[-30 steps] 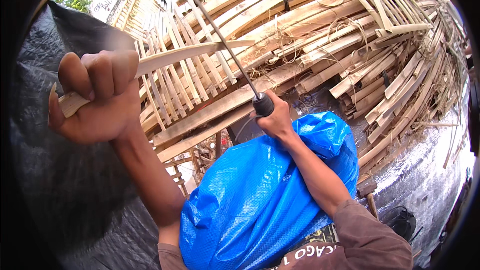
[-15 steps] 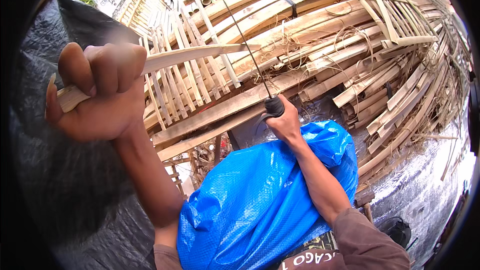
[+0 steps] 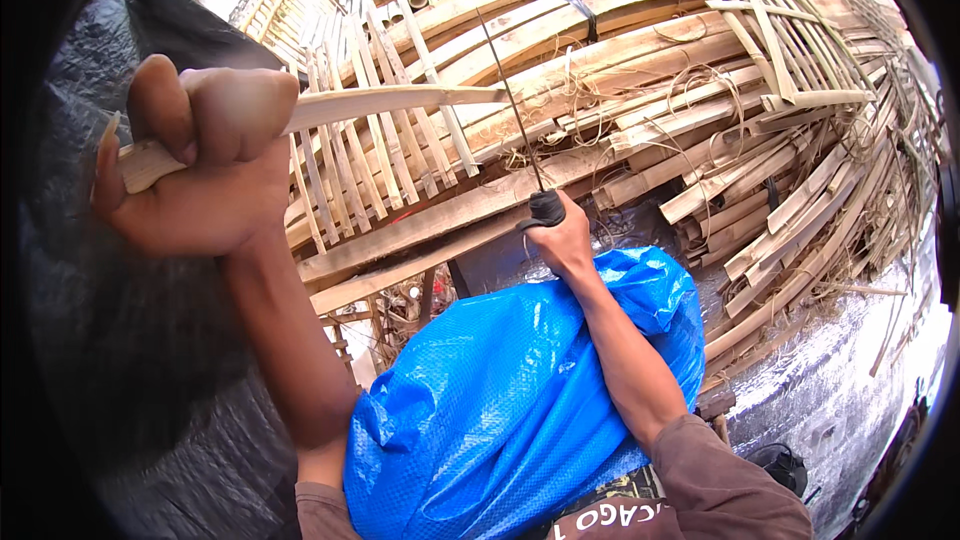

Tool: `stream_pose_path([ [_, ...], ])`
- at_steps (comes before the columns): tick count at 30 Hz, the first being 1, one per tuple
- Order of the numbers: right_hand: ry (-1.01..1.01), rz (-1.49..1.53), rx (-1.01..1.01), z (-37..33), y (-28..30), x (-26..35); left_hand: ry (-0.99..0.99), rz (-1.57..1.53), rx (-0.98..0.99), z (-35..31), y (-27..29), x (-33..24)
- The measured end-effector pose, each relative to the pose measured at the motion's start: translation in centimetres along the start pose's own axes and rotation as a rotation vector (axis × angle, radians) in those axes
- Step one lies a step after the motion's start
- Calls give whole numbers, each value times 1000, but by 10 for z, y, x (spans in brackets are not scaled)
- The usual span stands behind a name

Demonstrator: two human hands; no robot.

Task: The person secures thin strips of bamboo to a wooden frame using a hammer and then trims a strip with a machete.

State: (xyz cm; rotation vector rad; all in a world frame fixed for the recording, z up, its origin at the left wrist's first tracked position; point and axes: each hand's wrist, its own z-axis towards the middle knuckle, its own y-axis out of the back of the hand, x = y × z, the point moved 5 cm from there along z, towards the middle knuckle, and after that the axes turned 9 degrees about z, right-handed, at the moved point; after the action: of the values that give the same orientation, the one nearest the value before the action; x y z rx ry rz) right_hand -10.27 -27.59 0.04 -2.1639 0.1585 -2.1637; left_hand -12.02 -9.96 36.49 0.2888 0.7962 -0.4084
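My left hand (image 3: 205, 160), raised close at the left, is closed in a fist round a pale bamboo strip (image 3: 380, 100). The strip runs out to the right, and its far end meets the thin dark blade (image 3: 507, 90) of a long knife. In the middle, my right hand (image 3: 562, 237) is wrapped round the knife's black-wrapped handle (image 3: 546, 208), with the blade pointing up and slightly left. A blue woven plastic sheet (image 3: 500, 380) covers my lap, under my right forearm.
Split bamboo lengths (image 3: 640, 50) lie stacked ahead, some tied with black strips. Slatted bamboo pieces (image 3: 385, 140) lean at the left of the stack, and another lattice (image 3: 770, 20) rests at its upper right. A black sheet (image 3: 130, 360) hangs at the left; a silvery sheet (image 3: 800, 380) spreads at the right.
The blade has tilted a little and its tip sits slightly lower and to the right. The strip's far end has shifted slightly left. Both hands keep their hold.
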Motion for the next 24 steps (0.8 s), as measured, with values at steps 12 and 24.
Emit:
stream_pose_path([
  [12, -22, -11, -41, -10, -1, 0, -13, -45, 6, 8, -22, 5],
  [24, -51, -136, -142, -6, 7, -7, -16, -50, 15, 6, -12, 5],
])
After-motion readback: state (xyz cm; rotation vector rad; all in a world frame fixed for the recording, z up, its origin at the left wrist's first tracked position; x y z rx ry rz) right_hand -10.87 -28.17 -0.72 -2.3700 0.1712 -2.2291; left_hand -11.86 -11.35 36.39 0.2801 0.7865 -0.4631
